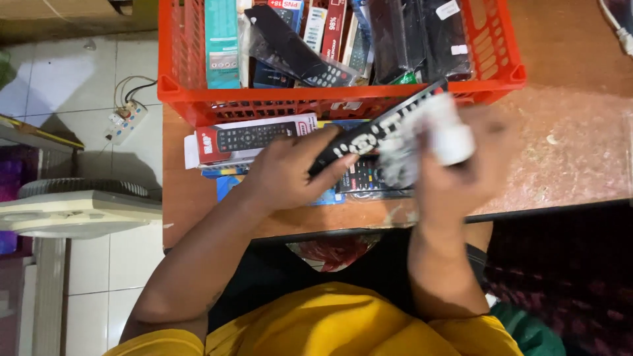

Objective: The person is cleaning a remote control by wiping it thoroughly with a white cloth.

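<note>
Black remote control (369, 132) resting in left hand (283, 175); right hand (455, 171) gripping white cloth (428, 135), blurring; remote risking slipping onto wooden table (567, 151)

The right hand (461, 165) and the white object (448, 135) in its grip are motion-blurred. The red basket (181, 89) is cut off at the top edge. Boxed remotes (254, 138) on the bench (567, 151) lie partly hidden under the left hand (287, 175).

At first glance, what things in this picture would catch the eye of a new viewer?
The bright orange crate, packed with remote controls at the top of the wooden table, stands out first. In front of it, the left hand holds a long black remote slantwise, while the blurred right hand presses a white cloth against it. More boxed remotes lie below the crate.
</note>
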